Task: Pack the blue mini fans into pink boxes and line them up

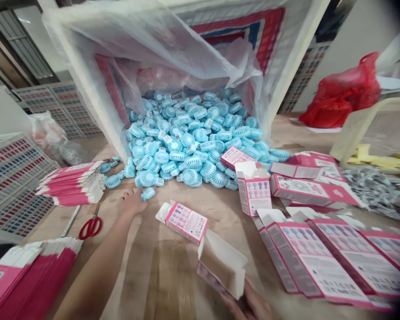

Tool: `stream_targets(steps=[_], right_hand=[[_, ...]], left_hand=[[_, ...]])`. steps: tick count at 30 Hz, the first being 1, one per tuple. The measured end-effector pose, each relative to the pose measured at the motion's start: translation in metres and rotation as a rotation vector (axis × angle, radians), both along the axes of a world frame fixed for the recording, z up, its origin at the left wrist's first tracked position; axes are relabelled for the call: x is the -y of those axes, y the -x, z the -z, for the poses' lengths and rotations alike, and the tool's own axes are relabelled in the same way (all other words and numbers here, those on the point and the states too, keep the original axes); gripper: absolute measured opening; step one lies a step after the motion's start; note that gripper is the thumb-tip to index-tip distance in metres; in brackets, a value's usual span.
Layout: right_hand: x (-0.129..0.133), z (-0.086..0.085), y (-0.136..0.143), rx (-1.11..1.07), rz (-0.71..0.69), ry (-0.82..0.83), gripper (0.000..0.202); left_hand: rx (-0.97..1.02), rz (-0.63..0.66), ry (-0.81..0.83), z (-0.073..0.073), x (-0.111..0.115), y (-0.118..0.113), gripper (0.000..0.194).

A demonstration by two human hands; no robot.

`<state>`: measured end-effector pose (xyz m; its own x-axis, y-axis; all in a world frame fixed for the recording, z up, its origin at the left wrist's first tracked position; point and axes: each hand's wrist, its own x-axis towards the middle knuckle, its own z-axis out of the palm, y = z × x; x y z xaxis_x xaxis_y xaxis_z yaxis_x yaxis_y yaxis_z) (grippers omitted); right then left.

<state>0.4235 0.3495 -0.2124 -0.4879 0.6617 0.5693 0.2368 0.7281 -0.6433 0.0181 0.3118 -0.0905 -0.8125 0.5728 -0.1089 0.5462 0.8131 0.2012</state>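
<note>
My left hand [132, 202] lies low over the table, fingers spread, right beside a small light-blue mini fan [148, 193]; whether it touches the fan I cannot tell. Just beyond is a big heap of light-blue mini fans [186, 140], spilling from a tipped crate [75, 75] lined with clear plastic. At the lower edge, my right hand [251, 302] grips a pink-and-white carton [220, 262] whose top is open towards me, its inside bare. Another pink carton [186, 221] lies between my hands, with its end flap out.
Standing open cartons [320, 258] crowd the right, with more cartons [306, 186] behind. Flat folded cartons [71, 182] are stacked on the left, above red scissors [90, 226]. Another flat stack [33, 280] fills the lower left corner. A red bag [343, 95] sits far right.
</note>
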Motion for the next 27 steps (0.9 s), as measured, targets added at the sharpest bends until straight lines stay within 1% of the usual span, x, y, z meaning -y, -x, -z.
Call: stream_targets(steps=[3, 5, 6, 8, 9, 10, 11, 12, 13, 14, 15, 16, 17, 19, 21, 22, 23, 24, 25, 26, 27], right_hand=[[-0.003, 0.001, 0.000, -0.035, -0.016, 0.028, 0.040], [-0.006, 0.000, 0.000, -0.050, -0.038, 0.034, 0.037], [-0.007, -0.001, 0.000, -0.062, -0.058, 0.028, 0.036], [-0.009, -0.004, 0.001, -0.095, -0.101, 0.008, 0.032], [-0.009, -0.006, 0.002, -0.111, -0.122, -0.002, 0.029], [-0.009, -0.008, 0.003, -0.122, -0.139, -0.007, 0.026], [-0.009, -0.010, 0.003, -0.126, -0.149, -0.006, 0.023], [-0.009, -0.012, 0.004, -0.119, -0.155, -0.002, 0.021], [-0.009, -0.015, 0.005, -0.109, -0.157, -0.003, 0.019], [-0.009, -0.017, 0.005, -0.098, -0.158, -0.008, 0.019], [-0.009, -0.019, 0.006, -0.092, -0.157, -0.017, 0.019], [-0.010, -0.020, 0.006, -0.086, -0.154, -0.022, 0.020], [-0.010, -0.022, 0.006, -0.085, -0.155, -0.027, 0.021], [-0.012, -0.023, 0.006, -0.092, -0.155, -0.033, 0.024], [-0.013, -0.022, 0.006, -0.098, -0.176, -0.037, 0.024], [-0.013, -0.021, 0.007, -0.099, -0.189, -0.035, 0.024], [-0.012, -0.019, 0.007, -0.100, -0.203, -0.035, 0.024], [-0.011, -0.018, 0.007, -0.100, -0.217, -0.034, 0.024], [-0.010, -0.017, 0.007, -0.101, -0.224, -0.035, 0.025], [-0.009, -0.018, 0.006, -0.096, -0.230, -0.039, 0.025], [-0.008, -0.021, 0.004, -0.088, -0.240, -0.051, 0.025]], left_hand=[[0.072, -0.021, -0.095, 0.005, 0.007, -0.012, 0.037], [0.160, -0.030, -0.189, -0.001, 0.008, -0.021, 0.034], [0.213, -0.030, -0.251, -0.006, 0.008, -0.027, 0.035], [0.299, -0.018, -0.378, -0.022, 0.008, -0.045, 0.043], [0.337, -0.001, -0.463, -0.031, 0.008, -0.058, 0.048], [0.399, 0.030, -0.586, -0.041, 0.008, -0.074, 0.051], [0.500, 0.085, -0.741, -0.050, 0.007, -0.093, 0.053], [0.639, 0.169, -0.911, -0.059, 0.006, -0.114, 0.052], [0.807, 0.279, -1.069, -0.066, 0.005, -0.135, 0.050], [0.982, 0.397, -1.186, -0.072, 0.003, -0.156, 0.046], [1.124, 0.506, -1.243, -0.077, 0.000, -0.176, 0.043], [1.197, 0.594, -1.239, -0.080, -0.003, -0.192, 0.040], [1.198, 0.662, -1.211, -0.082, -0.005, -0.203, 0.039], [1.048, 0.778, -1.097, -0.084, -0.006, -0.213, 0.040], [0.844, 0.949, -0.859, -0.084, -0.001, -0.208, 0.040], [0.755, 1.013, -0.722, -0.083, 0.003, -0.201, 0.037], [0.676, 1.035, -0.613, -0.080, 0.009, -0.194, 0.033], [0.613, 1.005, -0.548, -0.076, 0.016, -0.187, 0.030], [0.579, 0.931, -0.521, -0.070, 0.022, -0.182, 0.030], [0.590, 0.834, -0.511, -0.062, 0.028, -0.178, 0.040], [0.653, 0.739, -0.504, -0.053, 0.032, -0.178, 0.055]])
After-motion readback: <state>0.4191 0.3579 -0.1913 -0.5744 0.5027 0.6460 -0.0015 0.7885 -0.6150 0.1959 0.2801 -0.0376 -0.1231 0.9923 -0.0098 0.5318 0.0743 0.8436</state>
